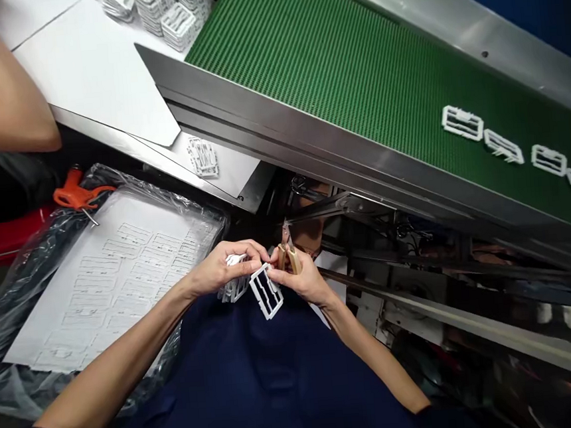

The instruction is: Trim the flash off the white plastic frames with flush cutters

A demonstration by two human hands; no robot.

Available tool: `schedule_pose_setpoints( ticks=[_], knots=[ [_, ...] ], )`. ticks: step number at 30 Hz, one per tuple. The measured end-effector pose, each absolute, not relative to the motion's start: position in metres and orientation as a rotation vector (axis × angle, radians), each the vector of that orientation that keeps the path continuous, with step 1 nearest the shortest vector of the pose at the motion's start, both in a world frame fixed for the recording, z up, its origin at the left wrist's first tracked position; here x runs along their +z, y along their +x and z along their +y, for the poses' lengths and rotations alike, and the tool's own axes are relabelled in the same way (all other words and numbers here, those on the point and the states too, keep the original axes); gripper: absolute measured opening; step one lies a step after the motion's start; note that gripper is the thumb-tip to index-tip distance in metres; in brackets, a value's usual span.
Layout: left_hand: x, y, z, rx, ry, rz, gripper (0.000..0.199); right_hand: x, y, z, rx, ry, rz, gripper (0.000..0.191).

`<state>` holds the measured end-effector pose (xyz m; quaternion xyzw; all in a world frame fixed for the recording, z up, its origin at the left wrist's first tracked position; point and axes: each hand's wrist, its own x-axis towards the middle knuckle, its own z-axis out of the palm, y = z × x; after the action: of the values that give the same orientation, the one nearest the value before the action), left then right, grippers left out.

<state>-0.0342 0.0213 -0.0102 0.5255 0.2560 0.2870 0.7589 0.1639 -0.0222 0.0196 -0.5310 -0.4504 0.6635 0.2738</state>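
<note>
In front of my chest, my left hand [227, 266] is closed around several white plastic frames [232, 286] held together as a bundle. One single white plastic frame [267, 294] hangs between my two hands, its upper edge pinched by the fingertips. My right hand [305, 280] is wrapped around a pair of nippers [293, 260] with tan handles, their jaws pointing away from me. The right thumb also touches the single frame. Fingers partly hide the bundle and the handles.
A green conveyor belt [333, 70] carries several white frames at the right. Stacks of frames [179, 23] stand behind a white board [98, 77]. At left are a co-worker's arm [10, 98], an orange-handled tool [81, 192] and a plastic-wrapped stack of sheets [58, 307].
</note>
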Motion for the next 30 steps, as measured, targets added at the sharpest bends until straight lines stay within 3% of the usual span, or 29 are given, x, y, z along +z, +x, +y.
schedule_pose_setpoints(
  ticks=[6, 16, 30],
  knots=[
    [-0.006, -0.032, 0.021, 0.61, 1.161, 0.552, 0.019, 0.023, 0.162, -0.026, 1.713, -1.543, -1.276, 0.027],
    [0.011, -0.022, 0.032, 0.552, 1.245, 0.588, 0.02, 0.095, 0.213, -0.004, 1.105, -1.9, -2.475, 0.021],
    [0.024, -0.012, 0.041, 0.462, 1.303, 0.579, 0.022, 0.13, 0.211, 0.02, 0.84, -1.794, -3.039, 0.012]
  ],
)
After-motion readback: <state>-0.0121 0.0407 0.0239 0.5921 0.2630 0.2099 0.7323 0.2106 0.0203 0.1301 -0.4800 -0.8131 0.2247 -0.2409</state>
